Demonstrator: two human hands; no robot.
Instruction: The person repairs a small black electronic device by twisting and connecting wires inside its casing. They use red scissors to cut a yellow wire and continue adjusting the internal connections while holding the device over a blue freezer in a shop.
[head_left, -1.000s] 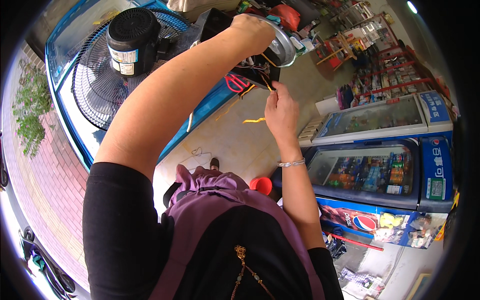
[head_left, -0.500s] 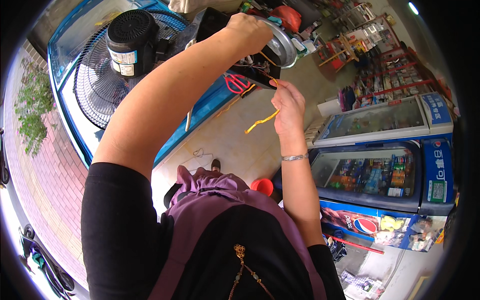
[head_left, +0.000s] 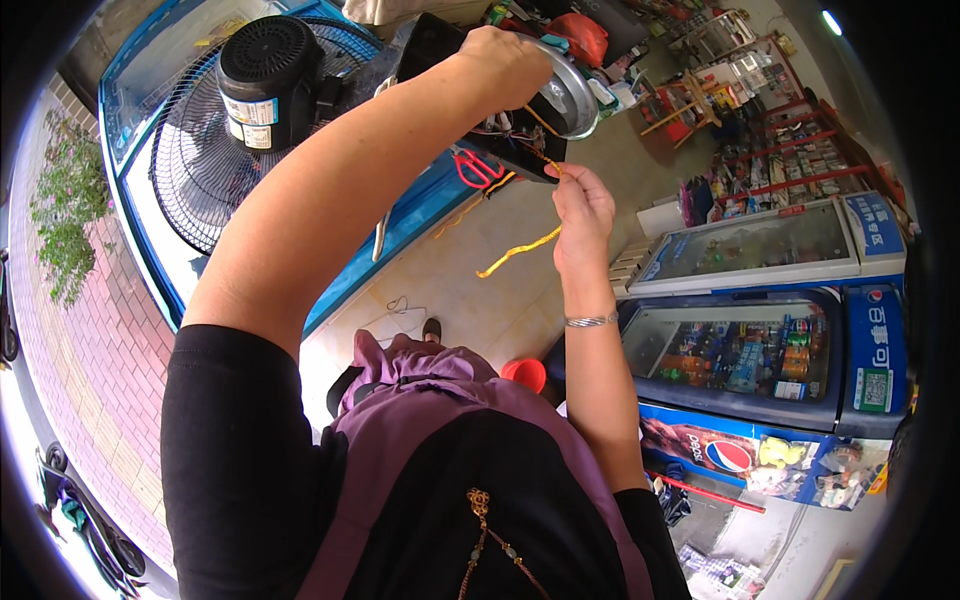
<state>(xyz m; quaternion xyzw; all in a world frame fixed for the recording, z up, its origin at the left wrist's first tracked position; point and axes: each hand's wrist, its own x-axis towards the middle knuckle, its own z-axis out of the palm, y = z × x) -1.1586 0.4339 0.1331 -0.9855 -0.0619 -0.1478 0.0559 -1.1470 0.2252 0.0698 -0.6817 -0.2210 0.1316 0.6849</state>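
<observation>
An upturned fan, with a black motor [head_left: 266, 70] and wire cage [head_left: 180, 160], lies on a blue-framed glass surface [head_left: 130, 80]. At its neck, a black housing [head_left: 525, 155] shows exposed wires beside a round silver plate [head_left: 572, 95]. My left hand [head_left: 500, 65] is closed at the housing's top by the plate, its fingertips hidden. Just below, my right hand [head_left: 585, 210] pinches a yellow cord [head_left: 520, 250] coming from the housing, its free end hanging down-left. Red-handled scissors [head_left: 478, 168] lie left of my right hand, under the housing.
Two drink freezers [head_left: 725, 355] stand on the right, before red shelving [head_left: 780, 140]. A red bucket [head_left: 523, 375] is on the tiled floor [head_left: 430, 290] near my foot. Outside at left are paving [head_left: 100, 400] and a shrub [head_left: 70, 210]. A red bag [head_left: 575, 35] sits at the top.
My right hand has moved to the right, drawing the yellow cord with it, and more of the cord now hangs below it. My left hand stays in nearly the same place.
</observation>
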